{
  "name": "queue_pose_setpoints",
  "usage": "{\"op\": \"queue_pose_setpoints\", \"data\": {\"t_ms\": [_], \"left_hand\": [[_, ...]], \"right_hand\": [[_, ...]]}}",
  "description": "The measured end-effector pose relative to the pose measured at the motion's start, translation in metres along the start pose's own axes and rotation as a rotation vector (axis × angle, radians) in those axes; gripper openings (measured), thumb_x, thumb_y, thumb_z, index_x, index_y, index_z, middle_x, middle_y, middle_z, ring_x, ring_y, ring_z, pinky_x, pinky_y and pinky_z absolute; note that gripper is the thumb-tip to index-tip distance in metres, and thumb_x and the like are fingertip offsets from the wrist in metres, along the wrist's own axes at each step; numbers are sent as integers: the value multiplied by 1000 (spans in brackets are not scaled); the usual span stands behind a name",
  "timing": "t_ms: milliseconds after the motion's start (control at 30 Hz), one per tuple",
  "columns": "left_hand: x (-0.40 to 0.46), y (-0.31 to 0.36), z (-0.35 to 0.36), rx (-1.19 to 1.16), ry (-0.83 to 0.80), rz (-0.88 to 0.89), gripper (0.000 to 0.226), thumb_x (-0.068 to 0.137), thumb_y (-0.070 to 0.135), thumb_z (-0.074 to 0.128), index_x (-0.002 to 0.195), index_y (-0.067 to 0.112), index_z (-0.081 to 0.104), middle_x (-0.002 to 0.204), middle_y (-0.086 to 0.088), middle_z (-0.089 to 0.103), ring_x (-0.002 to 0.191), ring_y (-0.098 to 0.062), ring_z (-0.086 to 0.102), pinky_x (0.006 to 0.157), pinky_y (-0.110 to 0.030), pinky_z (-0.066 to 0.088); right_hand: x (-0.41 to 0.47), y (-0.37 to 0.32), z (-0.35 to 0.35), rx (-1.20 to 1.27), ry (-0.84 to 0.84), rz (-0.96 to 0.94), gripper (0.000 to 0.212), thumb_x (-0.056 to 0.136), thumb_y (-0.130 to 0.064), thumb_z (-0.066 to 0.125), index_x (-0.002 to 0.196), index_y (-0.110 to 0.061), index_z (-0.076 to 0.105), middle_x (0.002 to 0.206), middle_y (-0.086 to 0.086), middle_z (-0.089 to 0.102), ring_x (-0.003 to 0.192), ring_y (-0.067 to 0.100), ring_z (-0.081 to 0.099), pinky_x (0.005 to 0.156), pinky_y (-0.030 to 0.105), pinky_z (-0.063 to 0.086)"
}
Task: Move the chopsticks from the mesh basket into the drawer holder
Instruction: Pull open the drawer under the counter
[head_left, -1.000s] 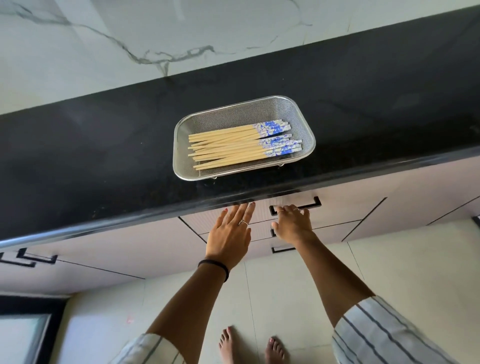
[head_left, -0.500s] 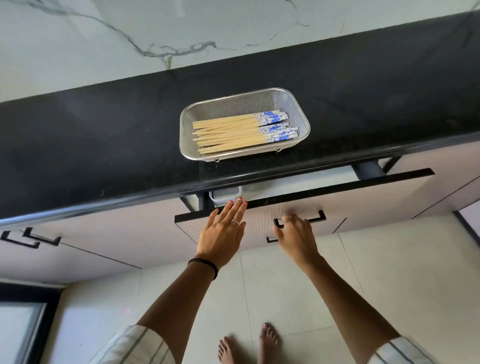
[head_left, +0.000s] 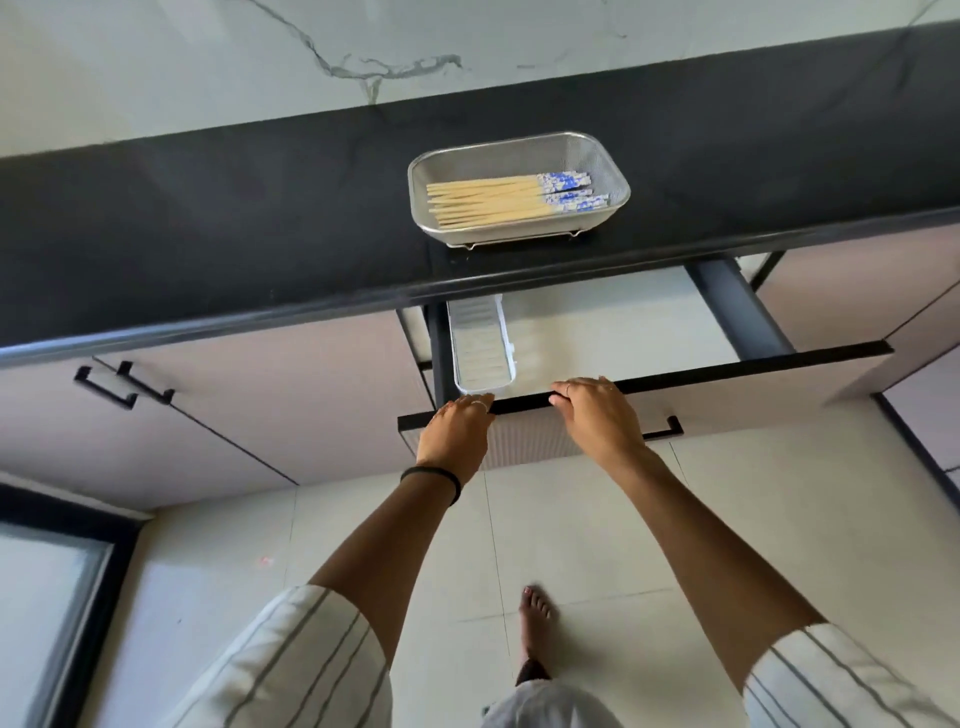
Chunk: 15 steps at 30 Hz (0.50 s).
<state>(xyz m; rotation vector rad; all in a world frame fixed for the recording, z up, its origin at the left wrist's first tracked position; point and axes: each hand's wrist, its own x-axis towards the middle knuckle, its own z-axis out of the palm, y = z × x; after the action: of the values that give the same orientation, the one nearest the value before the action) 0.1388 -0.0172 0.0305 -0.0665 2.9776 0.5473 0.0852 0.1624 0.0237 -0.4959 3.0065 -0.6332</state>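
Drawer (head_left: 649, 332) slid farther out beneath black counter (head_left: 208, 223).

No readable text (nor any numbers).

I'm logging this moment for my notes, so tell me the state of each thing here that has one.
Pale drawer with black top edge: pulled open.
Long white plastic holder: in the drawer, empty as far as visible.
Silver mesh basket: on the black counter, holding chopsticks.
Bamboo chopsticks with blue-patterned ends: lying flat in the basket.
Left hand: fingers curled over the drawer's edge.
Right hand: fingers curled over the same edge.
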Motion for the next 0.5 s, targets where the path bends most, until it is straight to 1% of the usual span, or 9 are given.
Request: {"op": "queue_pose_setpoints", "data": {"t_ms": [33,67,100,167,233,300,367,433,500], "left_hand": [[-7,1,-2,-27,-21,-17,36,101,20,42,136,16,52,132,-11,59,118,-33,55,93,-39,46],[-14,2,-3,-31,-48,-29,35,101,22,44,134,18,54,126,-12,62,114,-35,58,88,-40,49],[-21,3,-4,-22,-79,-34,34,100,23,45,133,20,55,123,-13,63,111,-36,58,86,-41,49],[-33,2,-5,-2,-132,-17,34,99,25,49,132,22,57,121,-13,63,110,-36,59,88,-40,49],[-46,1,-6,-5,-196,11,34,97,26,53,130,25,59,120,-11,64,110,-33,59,91,-39,49],[-57,0,-6,-16,-275,58,31,95,26,58,125,25,63,116,-8,67,108,-28,60,92,-36,49],[-68,0,-7,-32,-354,93,28,93,26,61,120,23,67,112,-6,69,107,-24,61,90,-30,48],[-78,3,-7,-12,-414,113,30,91,29,63,119,21,68,114,-4,69,108,-22,61,89,-27,45],[-88,6,-7,-8,-453,131,30,90,32,65,118,20,68,114,-2,70,109,-20,61,95,-30,47]], "right_hand": [[-6,-2,-3,21,-33,52,27,96,-26,49,113,-15,68,112,9,71,106,29,62,95,35,47],[-12,-3,-7,39,-85,94,25,95,-26,51,109,-16,69,110,9,72,104,31,62,89,36,51],[-16,-4,-12,49,-148,125,23,94,-26,53,108,-17,70,110,9,72,104,31,62,87,36,52],[-23,-4,-21,54,-283,159,21,92,-24,58,106,-17,71,111,7,72,105,28,63,89,33,51],[-33,-4,-27,81,-413,169,20,90,-21,61,106,-16,72,112,4,72,104,22,63,90,28,48],[-44,-4,-33,88,-521,165,21,89,-19,63,108,-15,72,113,1,71,100,15,62,84,22,44],[-56,-4,-38,81,-608,178,22,88,-20,64,108,-17,72,113,0,71,95,11,59,81,21,40],[-68,-2,-40,94,-672,213,22,87,-23,66,108,-20,72,113,-1,71,101,12,60,87,22,42],[-78,2,-40,108,-718,249,23,83,-27,70,106,-22,73,113,-1,71,109,16,61,100,28,44]]}}
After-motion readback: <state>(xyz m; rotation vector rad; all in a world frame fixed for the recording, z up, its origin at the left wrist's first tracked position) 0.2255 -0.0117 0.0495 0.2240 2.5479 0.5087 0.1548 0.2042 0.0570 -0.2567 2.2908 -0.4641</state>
